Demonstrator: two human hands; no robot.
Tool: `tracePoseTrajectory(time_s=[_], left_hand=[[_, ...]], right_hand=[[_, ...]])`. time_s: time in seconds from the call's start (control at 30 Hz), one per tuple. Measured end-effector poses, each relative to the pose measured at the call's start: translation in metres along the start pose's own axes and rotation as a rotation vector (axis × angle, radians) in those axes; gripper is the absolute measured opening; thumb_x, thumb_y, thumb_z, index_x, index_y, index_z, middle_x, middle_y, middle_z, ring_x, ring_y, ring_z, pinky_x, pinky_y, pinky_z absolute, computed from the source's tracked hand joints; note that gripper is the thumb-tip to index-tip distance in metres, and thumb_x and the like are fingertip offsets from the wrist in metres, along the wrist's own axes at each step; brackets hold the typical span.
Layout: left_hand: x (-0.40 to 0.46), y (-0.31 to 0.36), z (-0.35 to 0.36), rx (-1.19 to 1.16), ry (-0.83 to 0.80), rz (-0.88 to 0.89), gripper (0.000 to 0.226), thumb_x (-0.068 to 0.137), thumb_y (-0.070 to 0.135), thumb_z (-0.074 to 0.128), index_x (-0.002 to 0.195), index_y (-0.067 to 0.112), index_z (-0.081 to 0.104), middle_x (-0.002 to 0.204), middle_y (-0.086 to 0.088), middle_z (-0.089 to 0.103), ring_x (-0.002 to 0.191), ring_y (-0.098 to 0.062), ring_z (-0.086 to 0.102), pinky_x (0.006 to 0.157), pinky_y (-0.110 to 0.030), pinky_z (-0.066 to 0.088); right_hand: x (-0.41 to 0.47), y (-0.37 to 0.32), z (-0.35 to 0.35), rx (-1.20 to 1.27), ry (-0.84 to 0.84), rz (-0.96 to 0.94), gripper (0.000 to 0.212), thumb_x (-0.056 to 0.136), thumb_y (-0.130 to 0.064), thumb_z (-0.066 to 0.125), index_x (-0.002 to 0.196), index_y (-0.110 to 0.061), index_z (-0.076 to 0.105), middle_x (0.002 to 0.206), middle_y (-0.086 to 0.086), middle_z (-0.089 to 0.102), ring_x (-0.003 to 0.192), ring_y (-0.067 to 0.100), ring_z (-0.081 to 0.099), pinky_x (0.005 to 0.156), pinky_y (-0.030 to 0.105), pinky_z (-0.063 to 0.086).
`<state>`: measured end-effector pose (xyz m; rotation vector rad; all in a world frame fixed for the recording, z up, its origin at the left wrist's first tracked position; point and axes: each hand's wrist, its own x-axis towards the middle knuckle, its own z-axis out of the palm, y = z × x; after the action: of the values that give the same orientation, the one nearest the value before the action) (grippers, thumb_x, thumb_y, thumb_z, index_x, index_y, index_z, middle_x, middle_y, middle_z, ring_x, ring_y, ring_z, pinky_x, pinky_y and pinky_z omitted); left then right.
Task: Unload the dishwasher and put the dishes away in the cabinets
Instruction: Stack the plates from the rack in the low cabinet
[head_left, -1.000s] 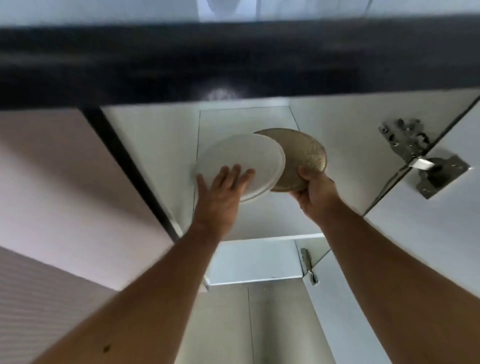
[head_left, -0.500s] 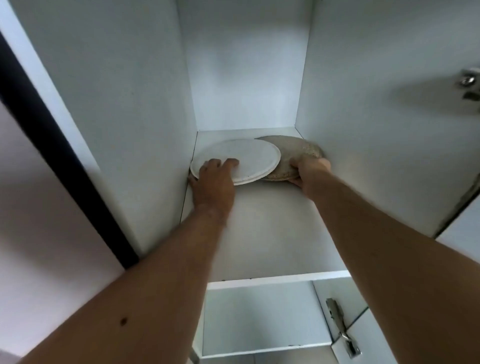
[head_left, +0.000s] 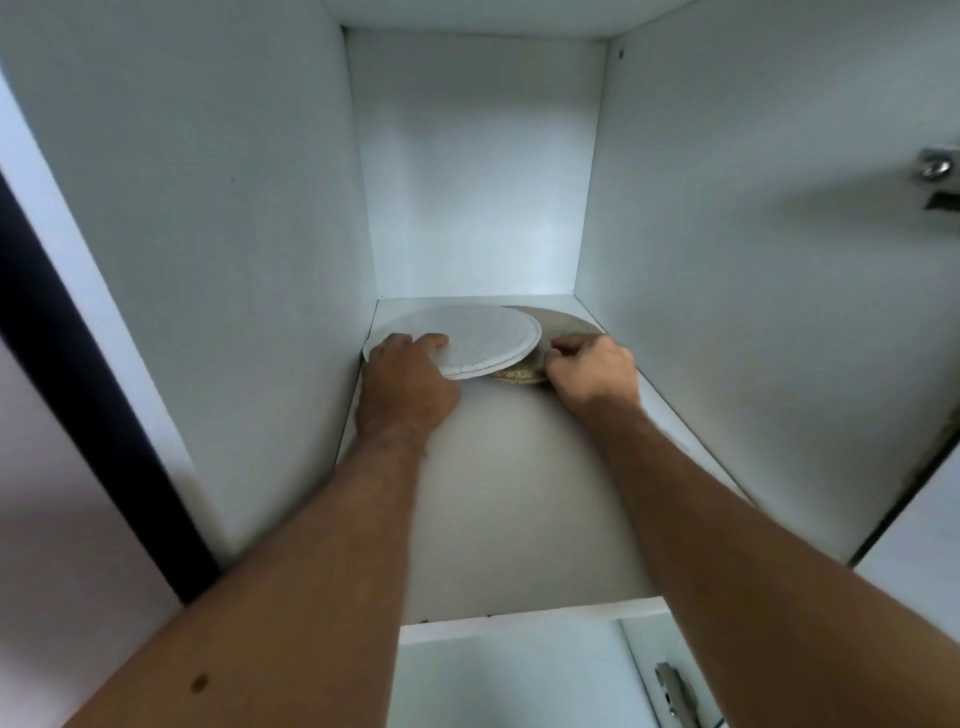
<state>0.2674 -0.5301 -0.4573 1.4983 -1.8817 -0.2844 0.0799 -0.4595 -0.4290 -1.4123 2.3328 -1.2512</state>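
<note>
A white plate (head_left: 483, 335) lies at the back of a white cabinet shelf (head_left: 519, 493), its right edge overlapping a speckled brown plate (head_left: 558, 322) beneath it. My left hand (head_left: 405, 384) grips the white plate's near left rim, thumb on top. My right hand (head_left: 592, 371) grips the brown plate's near right rim with curled fingers. Both plates look nearly flat on the shelf, close to the back wall.
White cabinet side walls (head_left: 234, 260) stand close on both sides. A metal hinge (head_left: 937, 176) sits on the right wall. A lower shelf (head_left: 509, 675) and another hinge (head_left: 675, 691) show below. A dark vertical strip (head_left: 93, 395) runs at the left.
Both plates went from held up tilted in front of the cabinet to lying low on the shelf. My hands moved deeper into the cabinet and the view shifted upward into it.
</note>
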Motion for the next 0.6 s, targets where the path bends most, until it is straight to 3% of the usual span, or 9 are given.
tracePoseTrajectory(time_s=[0.17, 0.3, 0.37, 0.43, 0.53, 0.6], left_hand=[[-0.007, 0.011, -0.007, -0.007, -0.071, -0.067, 0.077, 0.059, 0.033, 0.043, 0.136, 0.037, 0.052, 0.143, 0.001, 0.044, 0.137, -0.022, 0.032, 0.115, -0.038, 0.030], [-0.010, 0.014, -0.010, -0.009, -0.098, -0.088, 0.066, 0.074, 0.030, 0.051, 0.140, 0.037, 0.047, 0.147, 0.002, 0.038, 0.142, -0.020, 0.024, 0.118, -0.039, 0.025], [-0.010, 0.014, -0.010, 0.020, -0.106, -0.074, 0.065, 0.078, 0.032, 0.054, 0.142, 0.035, 0.045, 0.149, 0.000, 0.036, 0.143, -0.021, 0.022, 0.119, -0.038, 0.021], [-0.009, 0.014, -0.009, 0.067, -0.113, -0.048, 0.068, 0.078, 0.042, 0.059, 0.144, 0.034, 0.042, 0.150, -0.002, 0.035, 0.144, -0.022, 0.021, 0.119, -0.038, 0.020], [-0.010, 0.015, -0.006, 0.117, -0.131, -0.032, 0.084, 0.072, 0.069, 0.062, 0.145, 0.034, 0.039, 0.151, -0.004, 0.033, 0.144, -0.023, 0.020, 0.119, -0.038, 0.020], [-0.011, 0.015, -0.006, 0.130, -0.131, -0.040, 0.091, 0.070, 0.082, 0.054, 0.146, 0.035, 0.038, 0.152, -0.004, 0.032, 0.145, -0.023, 0.018, 0.119, -0.038, 0.019]], right_hand=[[-0.001, 0.000, 0.000, 0.001, -0.019, -0.003, 0.030, 0.085, -0.035, 0.059, 0.102, -0.015, 0.073, 0.103, 0.005, 0.073, 0.106, 0.026, 0.059, 0.083, 0.026, 0.045], [-0.001, 0.003, 0.003, -0.034, -0.063, -0.038, 0.030, 0.076, -0.047, 0.055, 0.077, -0.019, 0.066, 0.075, 0.002, 0.063, 0.090, 0.029, 0.057, 0.071, 0.027, 0.044], [0.000, 0.003, 0.005, -0.046, -0.096, -0.037, 0.033, 0.071, -0.052, 0.060, 0.074, -0.020, 0.059, 0.078, 0.001, 0.062, 0.091, 0.026, 0.057, 0.074, 0.030, 0.047], [-0.001, 0.003, 0.006, -0.070, -0.114, -0.049, 0.045, 0.066, -0.065, 0.069, 0.081, -0.023, 0.061, 0.091, 0.001, 0.064, 0.100, 0.022, 0.057, 0.080, 0.031, 0.049], [-0.003, 0.002, 0.004, -0.099, -0.120, -0.068, 0.074, 0.060, -0.075, 0.075, 0.109, -0.020, 0.067, 0.110, 0.002, 0.064, 0.112, 0.023, 0.056, 0.087, 0.032, 0.050], [-0.004, 0.002, 0.003, -0.111, -0.132, -0.074, 0.081, 0.055, -0.078, 0.076, 0.110, -0.020, 0.067, 0.111, 0.001, 0.064, 0.112, 0.023, 0.057, 0.087, 0.035, 0.052]])
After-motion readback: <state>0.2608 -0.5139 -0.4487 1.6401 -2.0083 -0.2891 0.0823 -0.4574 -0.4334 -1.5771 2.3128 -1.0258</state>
